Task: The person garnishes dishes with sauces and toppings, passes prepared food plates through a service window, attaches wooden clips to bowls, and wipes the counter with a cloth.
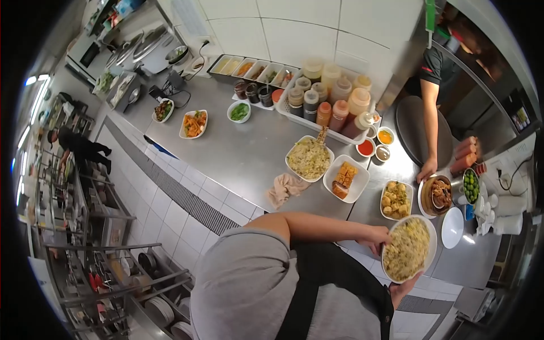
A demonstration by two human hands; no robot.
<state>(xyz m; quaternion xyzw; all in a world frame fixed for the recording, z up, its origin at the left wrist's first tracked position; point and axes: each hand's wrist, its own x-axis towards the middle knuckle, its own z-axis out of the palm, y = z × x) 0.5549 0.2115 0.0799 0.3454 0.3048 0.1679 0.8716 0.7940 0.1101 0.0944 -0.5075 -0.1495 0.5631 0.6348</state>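
A white bowl of fried rice [406, 249] is held in front of my body, off the counter's near edge. My left hand [376, 238] grips its rim on the left side, fingers closed against it. Under the lower right side of the bowl is my right hand [402, 288], supporting it; part of that hand is hidden by the bowl. Just beyond stands a square white bowl of yellowish chunks [396, 200]. To its left are a bowl with sliced breaded cutlet [344, 178] and another bowl of fried rice [309, 158] with a skewer-like piece across its rim.
A crumpled cloth [286, 190] lies at the counter edge. Behind stands a crate of sauce bottles [326, 102], with small sauce cups [365, 148] nearby. Across the pass, another person's hand [427, 169] touches a plated dish [437, 195]. An empty white bowl [452, 228] sits right.
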